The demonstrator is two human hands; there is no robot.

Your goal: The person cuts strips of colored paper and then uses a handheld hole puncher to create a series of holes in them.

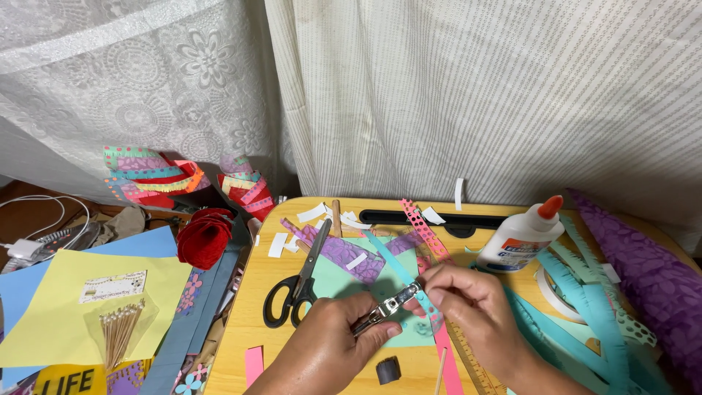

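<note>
A small dark roll of tape [388, 370] sits at the near edge of the wooden tabletop [248, 322], just below my left hand [333, 344], whose fingers are closed round the handles of a metal hole punch [386, 307]. My right hand [468, 303] pinches a teal paper strip [433, 313] between thumb and fingertips and feeds its end into the punch's mouth, over a sheet of mint-green paper [336, 281] near the middle of the tabletop.

The strip is narrow, and the risk, as I judge it, is a hole landing off-centre and breaking through the edge; a slight twist of my right wrist would be enough. Squeezing while the strip is slack could also crease or tear it at the punch's mouth. My fingertips lie close to the tool, so a hurried squeeze might nip them.

A pink strip [447, 362] lies under my right hand, touching a ruler [472, 358], and could be dragged along if I pull the teal one sideways. Black-handled scissors [296, 281] rest just left of my hands, blades pointing away. A white glue bottle [523, 238] with an orange cap lies tilted to the right, beside fringed teal strips [585, 292]; an elbow swing could knock it onto them.
</note>
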